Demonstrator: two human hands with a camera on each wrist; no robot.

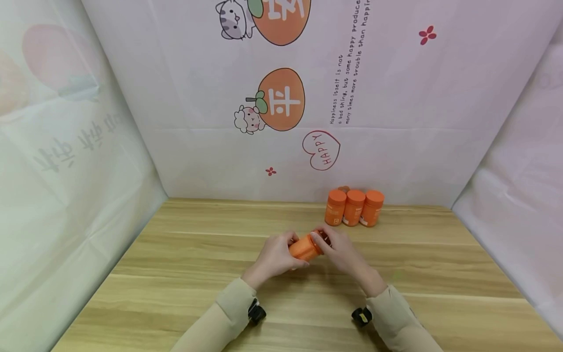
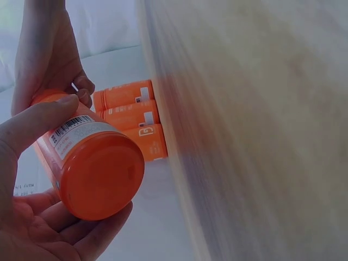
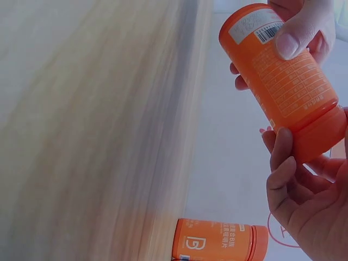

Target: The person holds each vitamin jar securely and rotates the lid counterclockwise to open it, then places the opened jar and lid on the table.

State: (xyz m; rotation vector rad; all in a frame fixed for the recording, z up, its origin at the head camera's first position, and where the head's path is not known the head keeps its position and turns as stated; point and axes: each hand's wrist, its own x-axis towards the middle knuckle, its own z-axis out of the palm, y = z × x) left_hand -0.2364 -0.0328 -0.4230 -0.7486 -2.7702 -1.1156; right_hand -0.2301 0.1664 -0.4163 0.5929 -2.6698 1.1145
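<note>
An orange bottle (image 1: 303, 249) is held tilted above the wooden table by both hands. My left hand (image 1: 275, 254) grips its body near the base, thumb on one side and fingers on the other. Around the capped end, my right hand (image 1: 339, 250) curls its fingers and thumb. In the right wrist view the orange cap (image 3: 321, 133) sits on the bottle, and a barcode label (image 3: 255, 26) shows near the base. The left wrist view shows the bottle's round bottom (image 2: 102, 176) facing the camera.
Three similar orange bottles (image 1: 353, 209) stand side by side at the back of the wooden table (image 1: 198, 254), right of the middle. Behind them rises a white printed cloth (image 1: 387, 146). White cloth also hangs at the left and right sides.
</note>
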